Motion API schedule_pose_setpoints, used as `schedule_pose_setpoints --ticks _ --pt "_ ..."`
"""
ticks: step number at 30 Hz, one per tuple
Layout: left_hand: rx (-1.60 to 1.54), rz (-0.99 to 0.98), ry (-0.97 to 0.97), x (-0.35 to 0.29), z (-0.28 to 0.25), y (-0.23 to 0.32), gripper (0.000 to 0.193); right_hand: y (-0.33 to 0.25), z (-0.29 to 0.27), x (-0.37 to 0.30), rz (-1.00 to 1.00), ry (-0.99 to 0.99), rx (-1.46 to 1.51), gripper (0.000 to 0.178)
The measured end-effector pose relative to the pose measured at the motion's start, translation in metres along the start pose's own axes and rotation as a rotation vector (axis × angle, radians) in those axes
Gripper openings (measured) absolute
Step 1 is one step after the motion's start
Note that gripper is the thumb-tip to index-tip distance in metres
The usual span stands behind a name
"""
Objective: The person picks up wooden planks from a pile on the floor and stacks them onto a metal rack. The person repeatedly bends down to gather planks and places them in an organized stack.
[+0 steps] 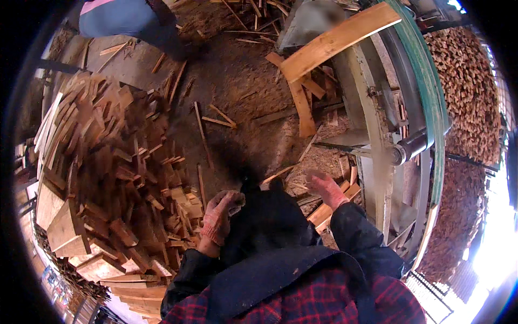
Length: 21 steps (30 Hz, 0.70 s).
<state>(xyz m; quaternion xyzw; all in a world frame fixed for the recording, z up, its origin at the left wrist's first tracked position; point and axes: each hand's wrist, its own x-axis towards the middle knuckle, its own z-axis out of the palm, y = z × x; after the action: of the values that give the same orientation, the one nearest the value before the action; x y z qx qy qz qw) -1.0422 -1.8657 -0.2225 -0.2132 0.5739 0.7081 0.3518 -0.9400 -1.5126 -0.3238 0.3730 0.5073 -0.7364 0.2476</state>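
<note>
My left hand (218, 217), in a worn reddish glove, is held in front of my body with its fingers curled in. Its dark, dirty fingertips are bent inward, and whatever they may hold cannot be made out. My right hand (327, 191), gloved too, hovers to the right with fingers stretched out and slightly blurred, with nothing seen in it. Under and beside it lie loose boards (335, 206) near the machine's frame. Closest to my left hand is the edge of a large heap of wood offcuts (135, 156). A dark apron (264, 221) covers my front.
To the right stands a machine frame (372, 135) with a green-edged belt (426, 86) and a roller (407, 148). A long plank (340, 42) juts across its far end. Sticks litter the dirt floor (232, 92). Another person (121, 21) is at far left; stacked wood (464, 92) rises beyond the machine.
</note>
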Motion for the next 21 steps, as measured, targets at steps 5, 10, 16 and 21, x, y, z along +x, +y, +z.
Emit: schedule_pose_setpoints --ticks 5,10,16,21 --pt "-0.092 -0.126 -0.089 0.025 0.003 -0.021 0.034 -0.037 -0.050 0.068 -0.296 0.043 0.205 0.048" --pt "-0.120 -0.094 -0.053 0.032 -0.014 -0.038 0.037 -0.123 -0.011 0.096 -0.412 0.087 -0.178 0.044" --pt "0.027 -0.247 0.085 0.071 -0.051 -0.090 0.029 -0.047 -0.019 0.151 -0.266 0.033 -0.757 0.046" --pt "0.135 -0.173 0.126 0.128 -0.045 -0.111 0.037 0.017 -0.033 0.211 0.126 0.092 -1.123 0.072"
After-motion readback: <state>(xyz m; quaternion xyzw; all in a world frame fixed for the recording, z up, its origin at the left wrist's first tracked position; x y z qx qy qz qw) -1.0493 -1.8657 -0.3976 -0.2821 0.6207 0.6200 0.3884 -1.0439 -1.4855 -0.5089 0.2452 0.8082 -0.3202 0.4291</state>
